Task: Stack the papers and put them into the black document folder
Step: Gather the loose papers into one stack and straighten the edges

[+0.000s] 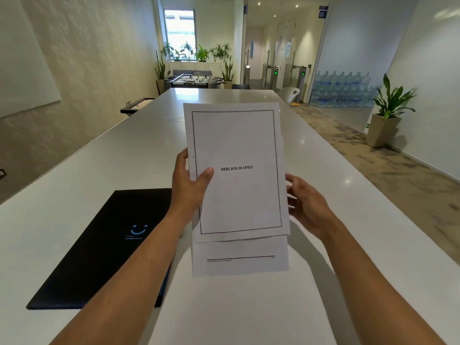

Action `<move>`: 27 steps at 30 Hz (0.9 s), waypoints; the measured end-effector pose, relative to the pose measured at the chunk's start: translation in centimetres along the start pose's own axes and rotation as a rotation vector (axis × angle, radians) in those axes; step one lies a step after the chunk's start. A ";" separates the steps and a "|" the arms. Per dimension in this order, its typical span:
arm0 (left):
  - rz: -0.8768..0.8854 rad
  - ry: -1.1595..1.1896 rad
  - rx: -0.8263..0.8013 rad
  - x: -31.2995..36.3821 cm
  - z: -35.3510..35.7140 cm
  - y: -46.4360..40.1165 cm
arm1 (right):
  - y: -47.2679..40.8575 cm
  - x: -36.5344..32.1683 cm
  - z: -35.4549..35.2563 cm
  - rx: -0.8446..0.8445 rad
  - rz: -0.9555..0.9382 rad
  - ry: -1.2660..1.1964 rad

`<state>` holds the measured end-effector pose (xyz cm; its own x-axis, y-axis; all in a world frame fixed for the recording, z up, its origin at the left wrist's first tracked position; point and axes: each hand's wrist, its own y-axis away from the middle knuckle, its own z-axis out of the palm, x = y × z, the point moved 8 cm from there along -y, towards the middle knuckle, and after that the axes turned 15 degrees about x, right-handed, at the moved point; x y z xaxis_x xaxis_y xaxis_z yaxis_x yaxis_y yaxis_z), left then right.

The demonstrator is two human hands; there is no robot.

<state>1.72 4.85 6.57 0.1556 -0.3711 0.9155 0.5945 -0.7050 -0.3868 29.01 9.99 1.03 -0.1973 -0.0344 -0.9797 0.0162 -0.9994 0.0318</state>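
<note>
I hold a stack of white papers (236, 195) upright above the white table (323, 282). The front sheet reads "BIBLIOGRAPHY" inside a black border; a sheet behind it has slipped lower and sticks out below. My left hand (189, 185) grips the left edge, thumb on the front sheet. My right hand (307, 205) is at the right edge, fingers curled behind the sheets; whether it grips them is unclear. The black document folder (107, 250) lies closed on the table to the left, under my left forearm, with a blue smile logo on its cover.
The long white table runs away from me toward a foosball table (195, 80) and potted plants (199, 53) by a window. Carpeted floor, a planter (388, 113) and stacked water bottles (341, 88) lie to the right.
</note>
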 end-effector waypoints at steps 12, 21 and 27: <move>0.243 0.066 0.026 7.4 0.8 -0.8 | 1.3 -11.7 3.2 0.118 -0.577 0.118; -0.011 0.007 0.053 1.3 1.4 1.5 | 1.5 -5.3 4.0 0.171 -0.437 0.189; -0.078 -0.040 0.123 -0.1 1.0 1.9 | 2.2 -4.2 3.8 0.274 -0.462 0.215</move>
<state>3.57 4.15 5.86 0.1350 -0.2923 0.9468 0.6976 -0.6506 -0.3003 26.16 7.91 5.96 0.0807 0.3802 -0.9214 -0.2843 -0.8772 -0.3869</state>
